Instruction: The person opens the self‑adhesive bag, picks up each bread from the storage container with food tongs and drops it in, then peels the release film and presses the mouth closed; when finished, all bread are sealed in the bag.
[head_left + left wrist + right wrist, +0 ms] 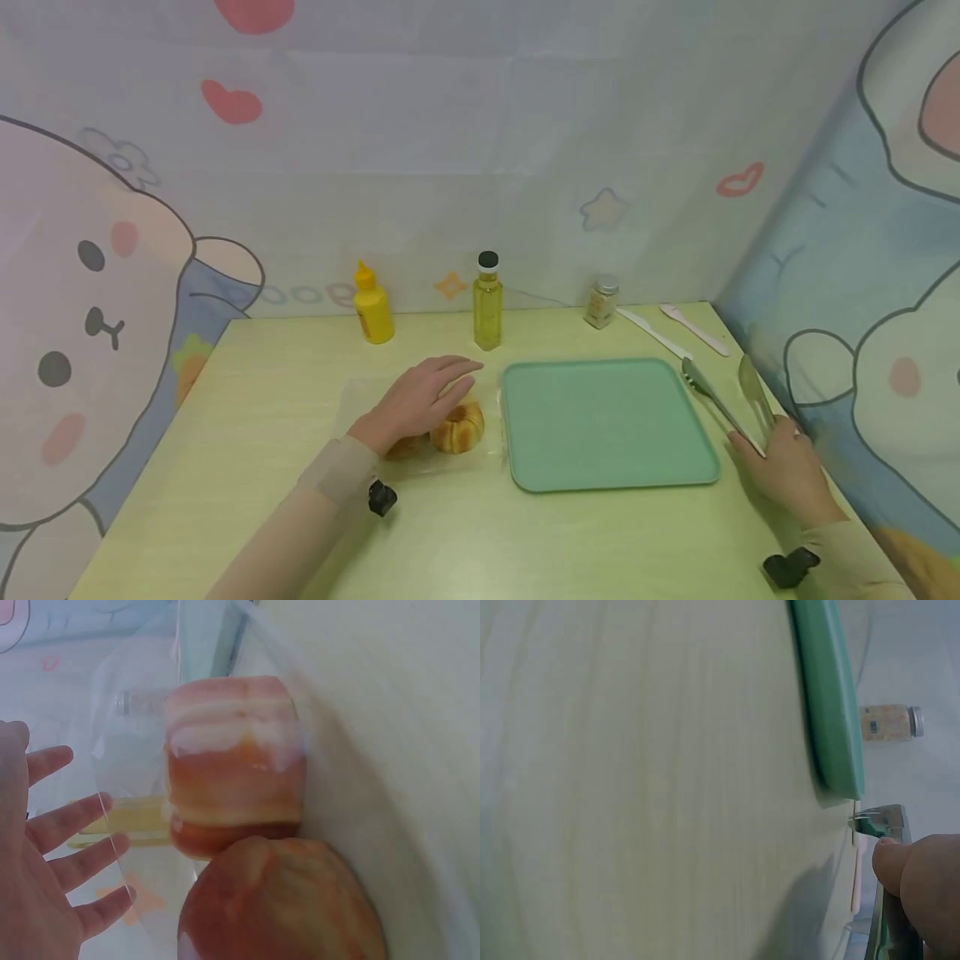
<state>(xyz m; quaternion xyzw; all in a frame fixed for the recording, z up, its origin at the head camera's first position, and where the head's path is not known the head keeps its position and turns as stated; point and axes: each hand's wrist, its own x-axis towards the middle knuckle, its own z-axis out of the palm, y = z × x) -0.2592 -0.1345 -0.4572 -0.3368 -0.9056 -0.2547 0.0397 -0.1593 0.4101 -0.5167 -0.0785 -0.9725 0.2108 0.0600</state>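
Observation:
My left hand (420, 400) hovers over two bread rolls, its fingers extended and, in the left wrist view, spread and holding nothing. A ridged golden roll (459, 429) lies just under the fingers, while the rounder brown roll (277, 907) beside it is mostly hidden by the wrist in the head view. Both rolls sit on or in something clear and thin (360, 400); whether bag or tray I cannot tell. At the right, my right hand (787, 471) grips metal tongs (727, 412), whose two arms are spread apart. One tip is toothed, the other spoon-like.
A green tray (607, 425) lies between the hands. Along the back stand a yellow squeeze bottle (375, 315), an oil bottle (487, 308) and a small jar (602, 302). A white knife (652, 332) and a pink utensil (693, 330) lie at the back right.

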